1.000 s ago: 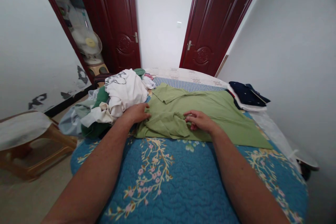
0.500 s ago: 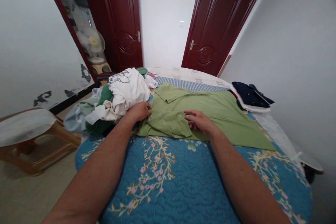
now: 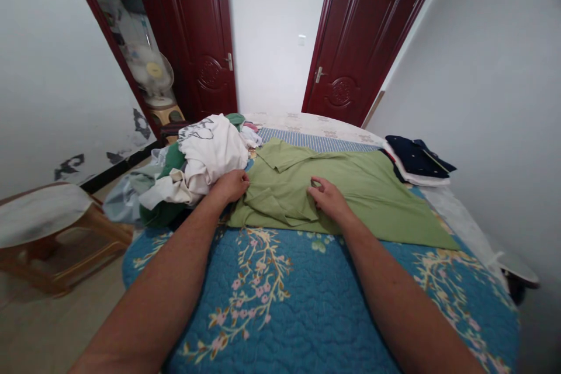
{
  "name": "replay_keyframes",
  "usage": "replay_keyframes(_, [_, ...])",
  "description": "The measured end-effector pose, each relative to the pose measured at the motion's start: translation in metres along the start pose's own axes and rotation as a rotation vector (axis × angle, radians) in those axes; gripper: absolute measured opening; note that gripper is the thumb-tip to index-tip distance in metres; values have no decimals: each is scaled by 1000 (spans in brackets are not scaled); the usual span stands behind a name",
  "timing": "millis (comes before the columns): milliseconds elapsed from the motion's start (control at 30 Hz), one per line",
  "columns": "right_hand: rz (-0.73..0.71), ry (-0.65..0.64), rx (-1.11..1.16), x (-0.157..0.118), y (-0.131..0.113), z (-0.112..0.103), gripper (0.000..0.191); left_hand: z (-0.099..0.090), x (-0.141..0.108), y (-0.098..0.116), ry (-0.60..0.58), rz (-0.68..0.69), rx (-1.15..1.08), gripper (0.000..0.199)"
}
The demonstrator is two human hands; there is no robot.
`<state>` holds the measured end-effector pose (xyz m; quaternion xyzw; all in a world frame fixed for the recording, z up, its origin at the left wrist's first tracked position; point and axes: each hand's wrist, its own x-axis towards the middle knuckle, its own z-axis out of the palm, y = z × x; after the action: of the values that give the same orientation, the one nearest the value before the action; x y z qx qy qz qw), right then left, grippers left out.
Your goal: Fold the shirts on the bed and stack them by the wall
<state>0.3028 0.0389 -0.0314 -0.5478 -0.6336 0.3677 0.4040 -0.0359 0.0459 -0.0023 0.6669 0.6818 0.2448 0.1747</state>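
A green T-shirt [image 3: 359, 187] lies spread sideways across the bed, its near layer wrinkled and partly folded over on the left. My left hand [image 3: 233, 186] is closed at the shirt's left end, thumb and fingers pinching its edge beside the clothes pile. My right hand [image 3: 329, 197] rests over the middle of the shirt, by the creased sleeve part. Its thumb and index finger are bent towards each other with cloth at their tips; the other fingers are curled and partly hidden.
A heap of loose clothes [image 3: 214, 152] sits left of the shirt. Folded dark and white clothes [image 3: 418, 158] are stacked at the far right. A blue floral quilt [image 3: 307, 304] covers the bed. A stool [image 3: 48, 210] stands left, a fan [image 3: 151, 73] behind it.
My right thumb and index finger have bent inwards at the cloth, and the wrinkled fold near them has shifted slightly. My left hand stays at the left edge.
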Motion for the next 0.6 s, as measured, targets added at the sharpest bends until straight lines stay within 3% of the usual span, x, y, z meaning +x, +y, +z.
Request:
replay_keyframes(133, [-191,31,-217,-3,1,3,62,1,2,0,39,-43,-50,11])
replay_keyframes(233, [-212,103,-270,-2,5,6,53,3,3,1,106,-81,-108,11])
replay_keyframes(367, [-233,80,-302,-1,10,7,47,4,-1,7,114,-96,-57,15])
replay_keyframes(500, [-236,76,-299,0,12,6,40,-2,-9,19,118,33,75,16])
replay_keyframes(600, [-237,75,-272,0,12,6,36,-5,-15,31,-38,175,-38,18])
